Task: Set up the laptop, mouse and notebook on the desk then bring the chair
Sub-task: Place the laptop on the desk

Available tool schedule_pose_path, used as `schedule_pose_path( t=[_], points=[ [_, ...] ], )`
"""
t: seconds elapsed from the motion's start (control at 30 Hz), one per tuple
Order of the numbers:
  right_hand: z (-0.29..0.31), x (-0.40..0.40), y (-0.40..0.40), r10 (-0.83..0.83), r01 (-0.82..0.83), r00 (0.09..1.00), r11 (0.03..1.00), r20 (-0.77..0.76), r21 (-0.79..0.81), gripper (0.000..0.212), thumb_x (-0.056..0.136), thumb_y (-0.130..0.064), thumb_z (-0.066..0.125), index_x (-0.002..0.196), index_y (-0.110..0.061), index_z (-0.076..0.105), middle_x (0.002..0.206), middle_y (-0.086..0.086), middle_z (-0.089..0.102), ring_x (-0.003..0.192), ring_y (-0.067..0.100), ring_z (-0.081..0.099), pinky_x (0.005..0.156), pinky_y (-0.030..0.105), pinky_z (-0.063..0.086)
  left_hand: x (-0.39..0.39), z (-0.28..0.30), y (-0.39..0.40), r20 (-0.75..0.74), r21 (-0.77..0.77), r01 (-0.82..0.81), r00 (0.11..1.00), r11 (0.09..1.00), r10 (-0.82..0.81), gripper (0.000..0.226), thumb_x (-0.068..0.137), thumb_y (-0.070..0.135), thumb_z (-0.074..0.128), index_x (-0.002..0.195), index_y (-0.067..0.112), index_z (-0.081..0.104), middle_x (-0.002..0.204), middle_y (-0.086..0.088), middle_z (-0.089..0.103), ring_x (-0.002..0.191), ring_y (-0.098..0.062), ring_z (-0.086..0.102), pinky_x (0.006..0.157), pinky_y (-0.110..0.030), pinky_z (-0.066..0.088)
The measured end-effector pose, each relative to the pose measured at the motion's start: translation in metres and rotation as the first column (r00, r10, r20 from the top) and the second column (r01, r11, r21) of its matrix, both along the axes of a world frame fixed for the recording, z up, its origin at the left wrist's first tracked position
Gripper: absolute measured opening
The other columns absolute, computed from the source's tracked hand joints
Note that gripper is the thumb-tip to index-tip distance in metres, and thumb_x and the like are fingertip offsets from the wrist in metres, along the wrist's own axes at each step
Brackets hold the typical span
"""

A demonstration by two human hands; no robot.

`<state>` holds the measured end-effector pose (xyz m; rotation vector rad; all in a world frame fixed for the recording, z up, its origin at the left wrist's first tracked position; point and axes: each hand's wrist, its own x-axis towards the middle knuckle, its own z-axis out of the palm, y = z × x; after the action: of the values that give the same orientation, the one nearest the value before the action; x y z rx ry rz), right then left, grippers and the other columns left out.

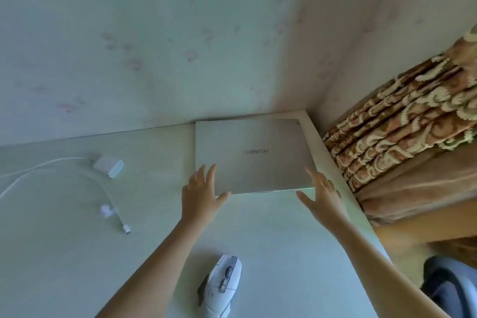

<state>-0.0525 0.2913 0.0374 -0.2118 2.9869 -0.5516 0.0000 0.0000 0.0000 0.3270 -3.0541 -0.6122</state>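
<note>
A closed silver laptop [254,155] lies flat at the far right corner of the pale desk [154,227], its logo upside down to me. My left hand [200,195] rests on its near left corner, fingers spread on the lid and thumb at the front edge. At the near right corner my right hand [322,197] has its fingers spread, the thumb just below the front edge. A white and grey mouse [222,289] sits near the desk's front edge, between my forearms. No notebook or chair is in view.
A white charger [109,166] with a looping cable and a plug end [126,228] lies on the left of the desk. The wall stands right behind the laptop. A patterned curtain [402,121] hangs beside the desk's right edge.
</note>
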Motion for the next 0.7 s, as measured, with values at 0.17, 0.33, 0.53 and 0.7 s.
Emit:
schedule_pose_path(
  t=[0.17, 0.33, 0.53, 0.7],
  points=[
    [-0.027, -0.074, 0.018, -0.065, 0.178, 0.952, 0.912, 0.298, -0.369, 0.105, 0.064, -0.010, 0.082, 0.148, -0.025, 0.020, 0.147, 0.001, 0.036, 0.135, 0.021, 0.033, 0.108, 0.042, 0.034, -0.036, -0.014, -0.008, 0.148, 0.473, -0.301, 0.954, 0.828, 0.262, 0.108, 0.064, 0.049, 0.083, 0.150, 0.024, 0.022, 0.158, -0.005, 0.020, 0.143, -0.024, 0.022, 0.111, -0.044, 0.027],
    [-0.038, -0.125, 0.022, -0.133, 0.423, 0.859, 0.728, 0.494, -0.539, 0.116, 0.057, 0.012, 0.081, 0.149, -0.022, 0.019, 0.145, 0.004, 0.039, 0.130, 0.024, 0.041, 0.105, 0.047, 0.039, -0.060, -0.017, -0.027, 0.212, 0.854, -0.385, 0.871, 0.349, 0.443, 0.110, 0.063, 0.004, 0.087, 0.149, 0.017, 0.021, 0.138, -0.002, 0.051, 0.118, -0.009, 0.055, 0.098, -0.030, 0.048],
    [-0.041, -0.137, 0.024, -0.132, 0.459, 0.852, 0.655, 0.507, -0.600, 0.099, 0.063, 0.019, 0.072, 0.145, -0.017, 0.031, 0.132, 0.004, 0.048, 0.113, 0.017, 0.048, 0.091, 0.034, 0.042, -0.068, -0.011, -0.039, 0.247, 0.898, -0.367, 0.876, 0.242, 0.413, 0.102, 0.065, -0.011, 0.079, 0.148, 0.019, 0.028, 0.118, 0.002, 0.061, 0.104, -0.011, 0.061, 0.071, -0.015, 0.049],
    [-0.046, -0.141, 0.023, -0.188, 0.506, 0.838, 0.621, 0.513, -0.599, 0.098, 0.063, 0.014, 0.075, 0.142, -0.025, 0.035, 0.125, 0.007, 0.055, 0.110, 0.023, 0.054, 0.094, 0.044, 0.047, -0.070, -0.010, -0.048, 0.255, 0.865, -0.357, 0.917, 0.351, 0.306, 0.048, 0.066, -0.014, 0.076, 0.106, 0.010, 0.064, 0.097, -0.001, 0.075, 0.100, -0.027, 0.068, 0.066, -0.020, 0.054]
  ],
)
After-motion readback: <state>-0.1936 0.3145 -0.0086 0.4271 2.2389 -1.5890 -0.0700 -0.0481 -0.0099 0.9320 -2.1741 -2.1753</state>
